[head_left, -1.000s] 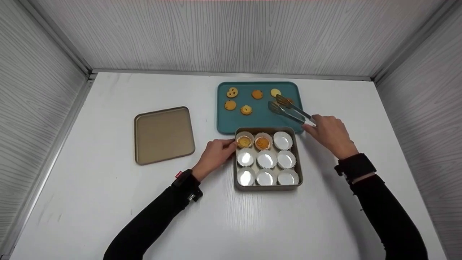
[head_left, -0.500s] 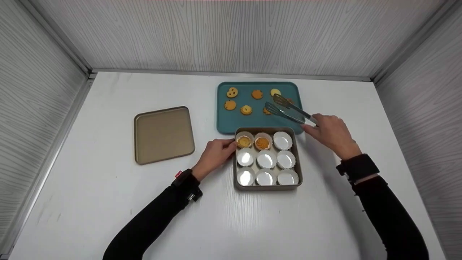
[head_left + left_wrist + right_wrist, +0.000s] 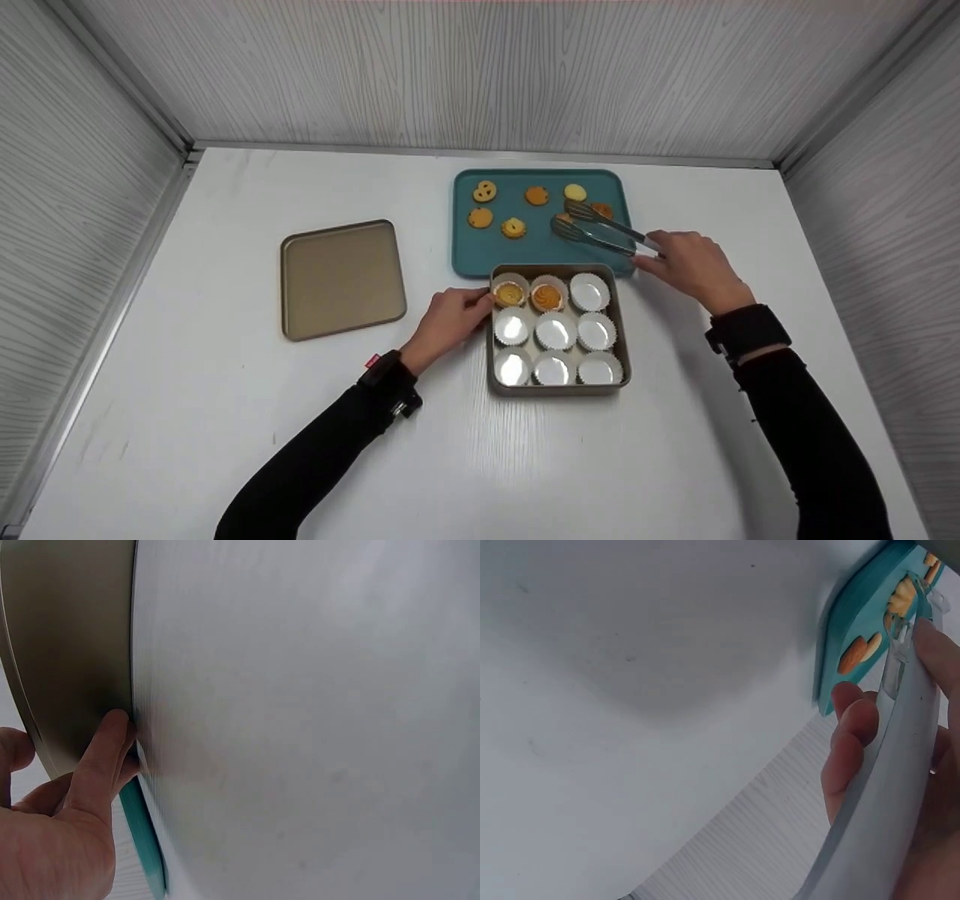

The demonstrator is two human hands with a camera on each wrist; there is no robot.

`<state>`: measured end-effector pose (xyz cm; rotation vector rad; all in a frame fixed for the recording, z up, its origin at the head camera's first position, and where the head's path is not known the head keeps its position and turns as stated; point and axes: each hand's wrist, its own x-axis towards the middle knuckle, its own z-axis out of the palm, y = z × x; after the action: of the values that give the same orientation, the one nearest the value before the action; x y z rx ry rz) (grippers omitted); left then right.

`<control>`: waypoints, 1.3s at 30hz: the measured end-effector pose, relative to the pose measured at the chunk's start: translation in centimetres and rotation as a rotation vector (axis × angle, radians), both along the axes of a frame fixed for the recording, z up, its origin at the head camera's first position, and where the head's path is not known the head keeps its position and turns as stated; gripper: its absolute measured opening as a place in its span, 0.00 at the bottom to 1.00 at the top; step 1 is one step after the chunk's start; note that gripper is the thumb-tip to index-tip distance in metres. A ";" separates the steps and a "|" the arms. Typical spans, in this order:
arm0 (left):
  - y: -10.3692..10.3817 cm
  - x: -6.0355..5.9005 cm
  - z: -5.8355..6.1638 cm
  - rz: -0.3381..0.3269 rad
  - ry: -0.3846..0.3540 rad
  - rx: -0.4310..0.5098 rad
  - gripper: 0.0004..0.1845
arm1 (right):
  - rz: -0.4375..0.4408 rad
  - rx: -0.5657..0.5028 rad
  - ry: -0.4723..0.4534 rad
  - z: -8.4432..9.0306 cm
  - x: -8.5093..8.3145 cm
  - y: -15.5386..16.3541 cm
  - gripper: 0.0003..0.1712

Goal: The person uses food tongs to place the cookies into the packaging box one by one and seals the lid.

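Observation:
My left hand holds the left wall of a square bronze baking tin, with fingers on the outer side and thumb at the rim. Inside stand white paper cups in rows; one holds a yellow cookie, another an orange swirled cookie. My right hand grips tongs by their pale handle. Their spread, clear-looking tips stand over the right part of a teal tray, around a cookie they partly hide.
Several more cookies lie on the teal tray, among them a pretzel-shaped cookie and a pale round cookie. A shallow bronze lid-like pan lies at the left. Grey wood-grain panels enclose the table on three sides.
The tongs have shifted slightly left and now straddle a cookie on the right of the tray. My right hand has risen a little in view; my left hand stays at the tin.

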<state>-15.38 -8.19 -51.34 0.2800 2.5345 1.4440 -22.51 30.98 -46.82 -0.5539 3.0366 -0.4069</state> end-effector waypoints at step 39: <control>0.0 0.2 0.3 0.008 -0.002 -0.004 0.17 | -0.115 -0.075 0.212 -0.8 4.5 -1.9 0.24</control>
<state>-15.20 -8.21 -51.06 0.2670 2.5394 1.4414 -17.97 29.08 -47.57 -0.4549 3.2797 -0.4990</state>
